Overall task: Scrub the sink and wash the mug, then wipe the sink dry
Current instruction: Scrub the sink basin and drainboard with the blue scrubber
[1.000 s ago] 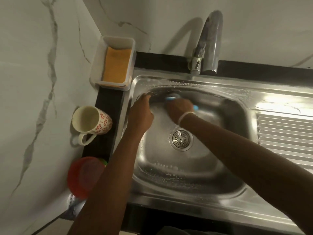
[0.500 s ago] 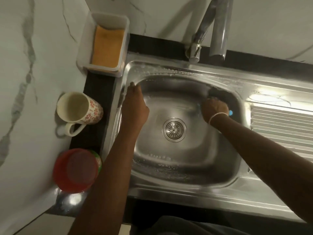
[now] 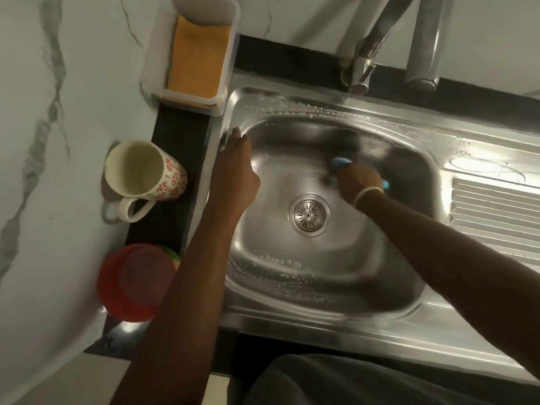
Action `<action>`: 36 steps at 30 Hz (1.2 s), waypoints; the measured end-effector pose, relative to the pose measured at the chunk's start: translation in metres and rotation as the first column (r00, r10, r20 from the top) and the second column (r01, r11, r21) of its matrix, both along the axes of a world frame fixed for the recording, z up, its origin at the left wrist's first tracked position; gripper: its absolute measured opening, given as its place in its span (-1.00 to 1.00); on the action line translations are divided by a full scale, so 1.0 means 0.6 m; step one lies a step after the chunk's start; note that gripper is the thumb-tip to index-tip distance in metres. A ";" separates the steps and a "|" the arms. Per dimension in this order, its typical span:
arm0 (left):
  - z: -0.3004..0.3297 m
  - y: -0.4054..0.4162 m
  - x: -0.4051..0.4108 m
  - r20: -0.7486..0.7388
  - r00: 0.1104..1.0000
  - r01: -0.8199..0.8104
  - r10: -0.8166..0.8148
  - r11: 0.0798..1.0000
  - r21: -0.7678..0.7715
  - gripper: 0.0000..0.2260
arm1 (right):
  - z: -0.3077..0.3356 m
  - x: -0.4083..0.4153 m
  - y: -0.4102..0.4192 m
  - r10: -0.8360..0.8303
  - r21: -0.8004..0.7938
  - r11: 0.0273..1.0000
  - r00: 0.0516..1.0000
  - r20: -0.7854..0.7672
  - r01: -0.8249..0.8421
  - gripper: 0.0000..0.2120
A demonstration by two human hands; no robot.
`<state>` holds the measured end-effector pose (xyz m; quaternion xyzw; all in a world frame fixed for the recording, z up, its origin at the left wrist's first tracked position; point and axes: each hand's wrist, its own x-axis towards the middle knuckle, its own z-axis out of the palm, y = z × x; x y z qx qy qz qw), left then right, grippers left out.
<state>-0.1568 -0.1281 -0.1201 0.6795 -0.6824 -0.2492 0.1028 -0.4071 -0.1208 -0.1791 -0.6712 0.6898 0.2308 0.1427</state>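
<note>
Steel sink (image 3: 336, 314) set in a dark counter against marble-veined walls, suds beading along its far rim and near wall; the drain (image 3: 309, 214) sits mid-basin. Right hand (image 3: 358, 182) has its fingers curled round a blue scrubber (image 3: 340, 163) pressed to the far basin wall, the blue ends showing either side of the fist, its long axis running far-left to near-right. Left hand (image 3: 235, 171) lies with straight fingers on the sink's left edge. On the counter strip to the left, the mug (image 3: 144, 172) lies tipped, mouth facing up toward the camera, handle toward the near side. Beyond it, a white tray (image 3: 152, 62) holds an orange sponge (image 3: 197, 61); nearer, a red lid (image 3: 136, 282). The faucet (image 3: 394, 45) stands behind.
</note>
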 end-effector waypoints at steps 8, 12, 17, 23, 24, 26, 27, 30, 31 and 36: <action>0.005 0.001 -0.005 0.027 1.000 0.001 -0.001 1.000 0.013 -0.50 | -0.001 0.023 -0.002 -0.108 -0.016 0.994 0.992 0.067 0.109 -0.70; 0.009 -0.010 -0.002 0.001 0.999 -0.036 0.036 0.999 0.034 -0.49 | 0.025 0.210 -0.055 0.108 -0.043 0.994 0.955 0.278 -0.100 -0.68; 0.004 -0.006 -0.004 0.007 1.000 -0.028 0.027 0.999 0.046 -0.43 | 0.054 0.215 -0.058 0.246 -0.084 0.968 0.956 0.157 -0.236 -0.68; 0.020 0.013 -0.015 -0.013 0.999 -0.031 0.031 0.999 0.041 -0.39 | 0.091 -0.029 -0.009 -0.017 0.061 0.998 0.993 -0.114 0.025 -0.67; 0.025 0.020 -0.020 -0.050 0.997 -0.049 0.051 0.998 0.042 -0.41 | 0.097 -0.066 0.008 -0.098 0.094 0.990 0.988 -0.118 0.109 -0.65; 0.032 0.040 -0.030 -0.145 0.988 -0.053 0.061 0.997 0.060 -0.42 | 0.102 -0.100 0.047 -0.196 0.180 0.960 0.973 -0.121 0.216 -0.63; 0.035 0.054 -0.037 -0.193 0.980 -0.045 0.059 0.996 0.074 -0.41 | 0.101 -0.100 0.070 -0.186 0.254 0.944 0.975 -0.120 0.211 -0.64; 0.044 0.100 -0.051 -0.268 0.963 -0.007 0.037 0.994 0.113 -0.41 | 0.088 -0.053 0.167 -0.118 0.503 0.850 0.987 -0.105 0.155 -0.64; 0.045 0.114 -0.052 -0.277 0.960 -0.002 0.035 0.993 0.118 -0.41 | 0.084 -0.040 0.192 -0.084 0.535 0.835 0.991 -0.105 0.128 -0.62; 0.031 0.169 -0.053 -0.254 0.967 0.026 0.033 0.975 0.222 -0.35 | 0.099 -0.036 0.091 0.131 0.333 0.943 0.947 -0.293 -0.028 -0.67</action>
